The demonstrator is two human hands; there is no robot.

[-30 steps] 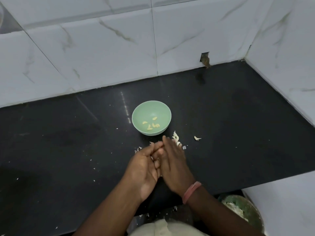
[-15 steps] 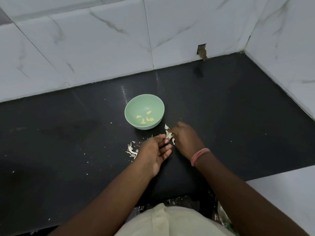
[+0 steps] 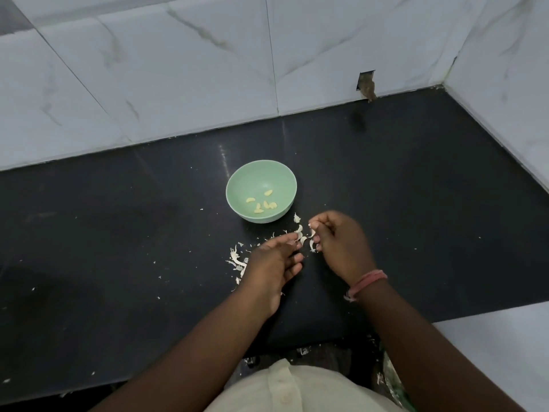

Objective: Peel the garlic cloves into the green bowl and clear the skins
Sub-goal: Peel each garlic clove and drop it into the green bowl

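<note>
Papery white garlic skins (image 3: 300,233) are lying on the glossy black counter (image 3: 416,203), the right hand (image 3: 341,242) pinching some, left hand (image 3: 273,263) fingers loosely extended.

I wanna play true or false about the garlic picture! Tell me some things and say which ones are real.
1. The green bowl has peeled garlic cloves in it. True.
2. The bowl is tipped over on its side. False: it stands upright on the black counter.
3. The right hand pinches white garlic skins in its curled fingers. True.
4. The left hand is inside the bowl. False: it is over the counter, nearer the person than the bowl.
5. Bits of skin lie on the counter beside the left hand. True.
6. The counter is white. False: it is black; the wall tiles are white.
</note>
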